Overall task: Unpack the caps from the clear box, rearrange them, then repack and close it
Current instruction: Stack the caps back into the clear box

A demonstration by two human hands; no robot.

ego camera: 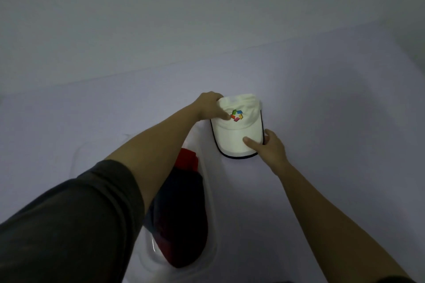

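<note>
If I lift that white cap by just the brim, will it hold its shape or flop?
The white cap probably half holds. Its dark-edged brim looks flat and stiff under the right hand, so it should stay rigid. The crown is already crumpled where the left hand grips it, so it would likely sag. It looks light.

White cap (236,131) beside clear box (210,190)

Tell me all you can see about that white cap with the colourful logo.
The white fabric cap with the multicoloured logo lies on the pale surface, just beyond the clear box. Its brim, edged in dark piping, points toward the wearer; the crown looks crumpled. The left hand grips the crown, and the right hand pinches the brim.
</note>
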